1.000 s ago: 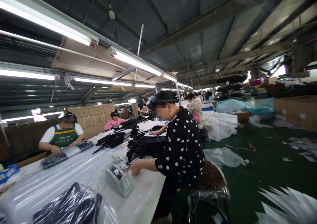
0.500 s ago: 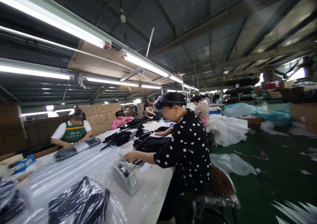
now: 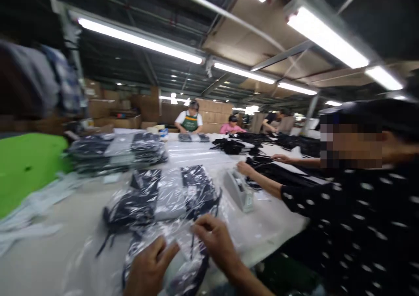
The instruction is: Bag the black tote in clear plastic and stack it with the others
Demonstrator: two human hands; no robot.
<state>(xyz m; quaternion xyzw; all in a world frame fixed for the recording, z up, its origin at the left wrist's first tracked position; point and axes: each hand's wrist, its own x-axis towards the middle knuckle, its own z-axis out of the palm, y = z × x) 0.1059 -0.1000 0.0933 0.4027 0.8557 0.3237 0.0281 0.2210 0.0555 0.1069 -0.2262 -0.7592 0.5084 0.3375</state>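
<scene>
Both my hands are low in the head view, on a clear plastic bag with black items inside [image 3: 183, 261] at the near table edge. My left hand [image 3: 149, 267] rests on the bag with fingers pressed against the plastic. My right hand [image 3: 214, 241] pinches the bag's upper edge between thumb and fingers. Just beyond lie more bagged black items [image 3: 163, 195] spread over the white table [image 3: 49, 248]. The picture is smeared by motion.
A person in a black dotted top [image 3: 360, 208] sits close on my right, reaching toward a tape dispenser [image 3: 238, 191]. Stacks of bagged goods [image 3: 118, 149] lie further back. A green surface [image 3: 26, 165] is at left. Other workers sit at the far end.
The view has swung left and down from the hall to the table. My hands and the bag they touch have come into view; the neighbour now fills the right side.
</scene>
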